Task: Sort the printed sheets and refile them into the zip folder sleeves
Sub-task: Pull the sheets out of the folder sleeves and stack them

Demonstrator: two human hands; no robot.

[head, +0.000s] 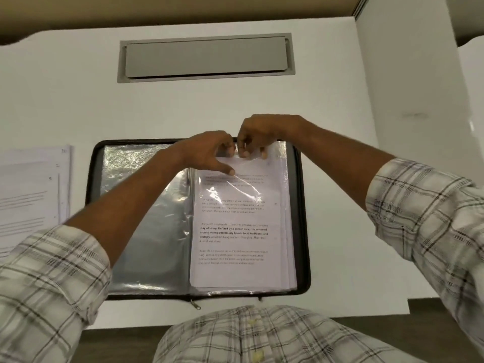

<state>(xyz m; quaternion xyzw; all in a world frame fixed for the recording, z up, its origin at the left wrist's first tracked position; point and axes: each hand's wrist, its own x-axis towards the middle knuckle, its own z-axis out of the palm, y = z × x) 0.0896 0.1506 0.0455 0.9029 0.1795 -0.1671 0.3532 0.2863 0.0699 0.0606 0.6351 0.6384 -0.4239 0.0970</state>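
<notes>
Fingers (246,153) of the right hand (259,132) are curled narrow and pinched on the top edge of the printed sheet (235,231), at the mouth of the plastic sleeve (284,163); whether the film is caught in the same pinch cannot be told. The fingers of the left hand (209,150) are bent at the same mouth, just beside the right ones, and the front film seems to be held there, with the thumb (231,172) stretched out and pressed on the film over the first lines of print. The sheet is seen almost wholly inside the sleeve, on the right half of the open zip folder (90,179); the left half is taken up by empty, shiny sleeves (146,231). The folder is laid flat on the white worktop (78,100), with a stack of further sheets (31,192) near its left edge and a grey hatch (207,57) beyond. The step is judged to be the final seating of the sheet. From here the top corners could be creased if the sheet is pushed while the film is pinched onto it; the thin mouth could be torn by a hard pull; and the wrinkled film under the thumb suggests drag, by which the sheet could be buckled or left skewed.
</notes>
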